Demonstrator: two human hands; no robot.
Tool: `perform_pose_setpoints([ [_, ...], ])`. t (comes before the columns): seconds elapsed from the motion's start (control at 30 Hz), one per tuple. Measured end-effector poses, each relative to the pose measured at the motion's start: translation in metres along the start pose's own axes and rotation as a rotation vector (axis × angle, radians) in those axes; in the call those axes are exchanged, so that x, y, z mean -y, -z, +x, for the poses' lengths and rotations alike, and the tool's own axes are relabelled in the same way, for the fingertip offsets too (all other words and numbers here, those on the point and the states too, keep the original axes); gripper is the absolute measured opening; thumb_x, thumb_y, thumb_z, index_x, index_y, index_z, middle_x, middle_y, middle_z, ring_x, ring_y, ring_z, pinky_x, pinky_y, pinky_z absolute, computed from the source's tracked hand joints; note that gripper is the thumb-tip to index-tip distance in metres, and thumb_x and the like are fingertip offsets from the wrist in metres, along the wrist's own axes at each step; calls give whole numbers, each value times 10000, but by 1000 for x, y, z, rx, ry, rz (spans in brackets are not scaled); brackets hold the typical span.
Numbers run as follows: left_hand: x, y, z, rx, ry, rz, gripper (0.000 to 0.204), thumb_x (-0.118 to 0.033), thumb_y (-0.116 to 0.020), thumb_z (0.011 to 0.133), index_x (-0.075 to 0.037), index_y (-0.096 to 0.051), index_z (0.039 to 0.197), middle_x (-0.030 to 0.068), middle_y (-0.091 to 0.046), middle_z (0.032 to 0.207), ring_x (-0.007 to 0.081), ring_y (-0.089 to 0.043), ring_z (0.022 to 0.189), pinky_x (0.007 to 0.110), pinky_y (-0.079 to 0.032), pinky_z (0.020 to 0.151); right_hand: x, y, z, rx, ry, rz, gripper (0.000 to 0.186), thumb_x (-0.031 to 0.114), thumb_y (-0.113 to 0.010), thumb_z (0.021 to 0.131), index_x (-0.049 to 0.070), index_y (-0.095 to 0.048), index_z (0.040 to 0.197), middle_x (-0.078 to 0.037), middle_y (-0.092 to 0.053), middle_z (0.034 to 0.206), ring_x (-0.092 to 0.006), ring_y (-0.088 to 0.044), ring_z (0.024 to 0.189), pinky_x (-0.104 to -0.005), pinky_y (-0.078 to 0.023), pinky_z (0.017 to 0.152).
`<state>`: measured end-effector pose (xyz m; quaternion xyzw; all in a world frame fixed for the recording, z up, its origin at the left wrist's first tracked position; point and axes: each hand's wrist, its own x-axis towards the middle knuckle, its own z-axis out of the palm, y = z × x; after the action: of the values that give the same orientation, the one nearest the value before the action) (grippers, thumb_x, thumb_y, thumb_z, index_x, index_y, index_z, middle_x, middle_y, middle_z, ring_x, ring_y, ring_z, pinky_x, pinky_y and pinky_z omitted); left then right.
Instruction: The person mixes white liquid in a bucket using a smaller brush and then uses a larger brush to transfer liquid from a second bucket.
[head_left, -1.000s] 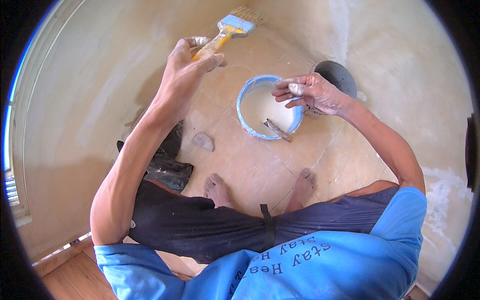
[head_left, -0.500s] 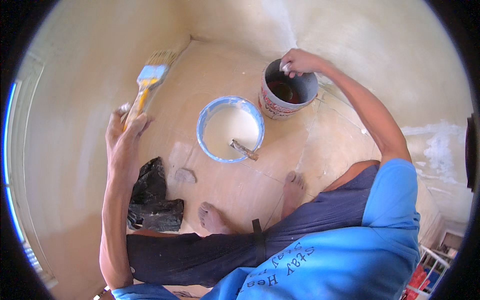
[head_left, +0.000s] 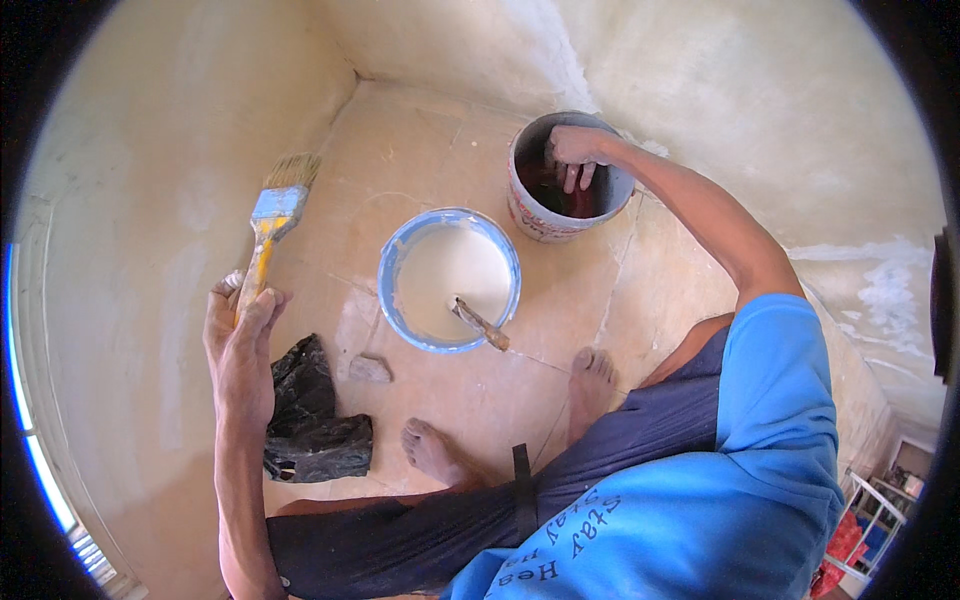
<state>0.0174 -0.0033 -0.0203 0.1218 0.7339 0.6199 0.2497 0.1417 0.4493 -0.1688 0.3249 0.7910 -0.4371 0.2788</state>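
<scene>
From the head camera: a blue-rimmed bucket point(head_left: 449, 281) of white paint, a stirring stick point(head_left: 481, 324) leaning in it, stands mid-floor point(head_left: 620, 300). Nearer the wall corner, a grey pail point(head_left: 566, 177) holds dark liquid; the right hand point(head_left: 574, 152) dips in, fingers spread. The left hand point(head_left: 240, 350) grips a yellow-handled paintbrush point(head_left: 272, 230) upright beside a crumpled black bag point(head_left: 308, 415)

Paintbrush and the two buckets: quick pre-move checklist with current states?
1. Left hand grip on paintbrush handle: ok, fingers closed round it.
2. Bristles loaded with paint: cannot tell; they look pale and dry.
3. Blue bucket of white paint upright, open: ok.
4. Stir stick out of the dipping path: not ok, it leans in the paint across the near rim.
5. Right hand free: not ok, fingers are inside the dark bucket.
6. Black bag apart from the blue bucket: ok.
</scene>
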Motion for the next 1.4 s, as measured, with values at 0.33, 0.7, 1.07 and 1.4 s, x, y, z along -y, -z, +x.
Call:
perform_pose_setpoints([
  [0.33,-5,1,-2,-4,1,2,350,-101,-612,925,-1,-441,1213,86,-574,1025,160,-595,988,325,-448,985,-39,-37,35,-231,136,-615,328,261,-535,919,81,-696,1142,-190,-638,1222,-342,-580,1178,-419,-425,1033],
  [0.7,-7,-3,-3,6,8,-23,368,-99,-615,917,3,-441,1225,90,-577,1018,163,-580,1011,329,-428,995,-114,-46,118,317,-197,-746,349,289,-572,915,128,-673,1208,-141,-659,1213,-296,-615,1135,-464,-434,1011],
  [1.07,-7,1,-3,8,-2,-20,335,-103,-613,918,-2,-457,1197,96,-581,1027,167,-585,1004,340,-432,996,-130,-58,103,19,110,-842,538,153,-701,746,84,-586,1267,-210,-663,1143,-357,-628,1084,-416,-495,945],
  [1.4,-5,4,-6,10,-22,-46,358,-113,-631,909,1,-453,1198,89,-596,1011,166,-591,1001,336,-435,979,-91,-68,76,222,-83,-767,546,144,-731,684,73,-613,1212,-210,-675,1100,-338,-653,1042,-442,-531,879],
])
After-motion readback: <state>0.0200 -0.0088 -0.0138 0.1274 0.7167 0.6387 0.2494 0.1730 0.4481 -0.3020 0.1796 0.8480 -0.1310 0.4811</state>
